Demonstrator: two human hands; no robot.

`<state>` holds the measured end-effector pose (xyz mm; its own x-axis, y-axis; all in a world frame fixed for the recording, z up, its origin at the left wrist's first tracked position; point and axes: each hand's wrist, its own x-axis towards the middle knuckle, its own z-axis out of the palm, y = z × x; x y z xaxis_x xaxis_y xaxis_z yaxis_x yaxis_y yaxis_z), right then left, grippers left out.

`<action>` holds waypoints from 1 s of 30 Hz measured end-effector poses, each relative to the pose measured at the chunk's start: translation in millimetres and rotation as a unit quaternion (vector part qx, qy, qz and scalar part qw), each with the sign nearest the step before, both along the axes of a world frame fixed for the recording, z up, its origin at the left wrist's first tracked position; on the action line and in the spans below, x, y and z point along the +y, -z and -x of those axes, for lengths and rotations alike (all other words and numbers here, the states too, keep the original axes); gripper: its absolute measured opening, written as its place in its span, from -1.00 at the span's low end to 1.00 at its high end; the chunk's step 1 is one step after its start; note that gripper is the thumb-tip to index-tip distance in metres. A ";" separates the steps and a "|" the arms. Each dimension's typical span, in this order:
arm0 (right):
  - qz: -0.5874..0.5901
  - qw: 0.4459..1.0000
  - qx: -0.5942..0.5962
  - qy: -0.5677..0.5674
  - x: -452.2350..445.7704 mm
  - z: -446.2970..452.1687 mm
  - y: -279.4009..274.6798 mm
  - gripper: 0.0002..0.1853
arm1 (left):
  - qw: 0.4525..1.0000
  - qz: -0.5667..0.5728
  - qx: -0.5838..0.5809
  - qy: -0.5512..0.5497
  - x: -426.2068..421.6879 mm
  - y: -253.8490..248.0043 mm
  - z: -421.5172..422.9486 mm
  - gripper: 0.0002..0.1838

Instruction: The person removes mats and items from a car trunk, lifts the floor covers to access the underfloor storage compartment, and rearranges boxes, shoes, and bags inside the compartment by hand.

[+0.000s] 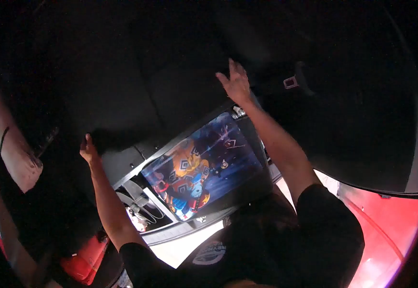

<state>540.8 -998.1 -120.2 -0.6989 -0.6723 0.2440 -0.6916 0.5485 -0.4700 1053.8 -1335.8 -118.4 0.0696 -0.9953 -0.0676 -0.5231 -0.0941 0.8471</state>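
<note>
A panel printed with colorful cartoon artwork (204, 165) lies slanted in front of me, between my forearms. Beyond it spreads a large dark surface (137, 86), its details mostly lost in shadow. My left hand (88, 150) is at the left of this surface with its fingers curled in; whatever they hold blends into the dark. Past the panel's upper right corner, my right hand (237, 85) is over the dark material with its thumb and fingers apart. No object shows in it.
Another person's arm (14, 139) reaches in from the left. An open compartment (144, 206) with cables borders the panel. A seat belt buckle (290, 82) shows at the upper right. There is a red object (86, 259) at lower left and red car bodywork (391, 221) at right.
</note>
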 end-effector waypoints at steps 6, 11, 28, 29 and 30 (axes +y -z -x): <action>-0.143 0.980 -0.138 0.029 -36.5 12.3 4.5 0.20 | 0.944 0.123 -0.283 0.117 -24.8 55.1 -12.4 -0.48; -0.126 0.973 -0.193 -0.010 -35.9 25.8 1.9 0.19 | 0.923 0.027 -0.381 0.051 42.1 13.2 37.4 -0.14; -0.269 0.961 -0.069 -0.009 213.3 -79.8 -31.2 -0.21 | 0.944 -0.061 -0.321 0.050 415.7 -20.0 2.8 0.00; -0.278 0.958 -0.076 0.008 230.4 -86.9 -26.4 -0.20 | 0.954 -0.094 -0.282 0.039 413.8 -33.0 13.5 0.03; -0.281 0.959 -0.024 -0.009 246.8 -90.7 -19.0 -0.20 | 0.931 -0.125 -0.342 0.021 417.4 -25.4 11.1 0.05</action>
